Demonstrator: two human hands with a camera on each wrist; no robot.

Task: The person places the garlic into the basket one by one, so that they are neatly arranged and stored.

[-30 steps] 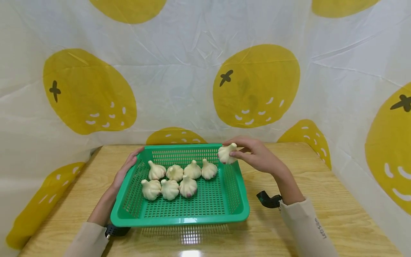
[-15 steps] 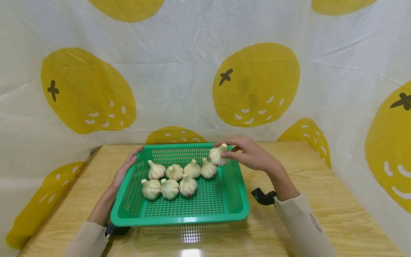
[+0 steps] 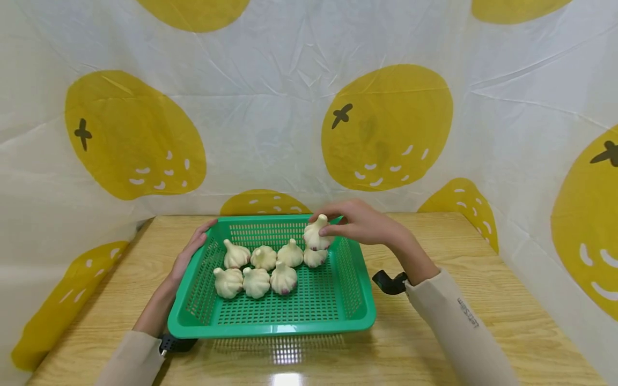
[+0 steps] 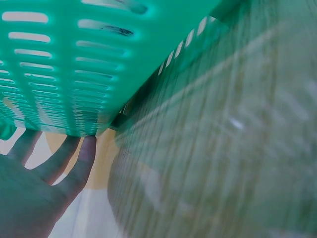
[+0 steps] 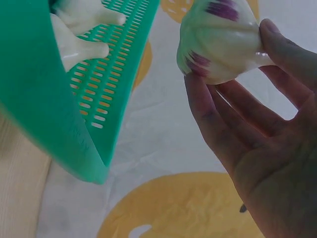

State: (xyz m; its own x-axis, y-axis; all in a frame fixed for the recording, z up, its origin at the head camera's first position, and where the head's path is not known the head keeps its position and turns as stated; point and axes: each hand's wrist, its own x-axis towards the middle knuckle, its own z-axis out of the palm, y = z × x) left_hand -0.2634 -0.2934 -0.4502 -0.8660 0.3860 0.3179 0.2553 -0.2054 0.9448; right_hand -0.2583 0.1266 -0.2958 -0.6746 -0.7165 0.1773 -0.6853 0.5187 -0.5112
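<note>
A garlic bulb (image 3: 316, 234) with purple streaks is pinched between the thumb and fingers of my right hand (image 3: 362, 221), above the back right of a green plastic basket (image 3: 270, 330). In the right wrist view, the garlic bulb (image 5: 220, 42) is clear of the basket wall. My left hand (image 3: 187, 256) rests along the basket's left outer side. In the left wrist view, its extended fingers (image 4: 81, 163) touch the slotted wall. Several more garlic bulbs (image 3: 257, 282) lie inside in two rows, the front row at the left. The held bulb partly covers the rightmost back-row bulb (image 3: 315, 258).
The basket sits on a wooden table (image 3: 434, 257). A white curtain (image 3: 260, 134) printed with yellow fruit hangs behind the table and at its sides. A black wrist camera (image 3: 390, 282) sticks out beneath my right wrist, to the right of the basket.
My right hand has carried the garlic bulb leftward from above the basket's back right corner, over the rightmost back-row bulb. My left hand and the basket have stayed in place.
</note>
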